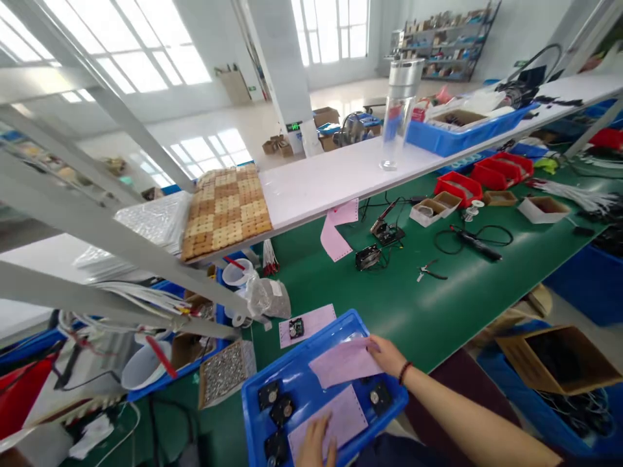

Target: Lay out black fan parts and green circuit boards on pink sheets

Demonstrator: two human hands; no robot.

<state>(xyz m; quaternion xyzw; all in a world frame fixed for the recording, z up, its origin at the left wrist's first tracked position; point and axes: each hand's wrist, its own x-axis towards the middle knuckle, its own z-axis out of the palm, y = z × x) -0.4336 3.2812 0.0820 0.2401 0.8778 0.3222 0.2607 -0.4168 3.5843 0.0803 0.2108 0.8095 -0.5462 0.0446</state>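
Note:
A blue plastic tray (350,319) sits at the near edge of the bench. In its right half my right hand (387,357) pinches the edge of a pink paper sheet (341,363) with perforated sides, lifted and tilted. My left hand (316,444), partly cut off by the bottom of the view, lies with its fingers apart on a second pink sheet (348,415) in the tray. Several small black square parts with round metal centres (282,410) lie at the tray's left, and another black part (380,397) lies below my right hand.
Behind the tray, a small circuit board (296,328) rests on another pink sheet (321,318). A box of small metal pieces (226,373) stands left. Pliers (431,270), a soldering iron stand (387,230) and a black corded tool (474,243) lie farther back. A shelf (311,175) spans above.

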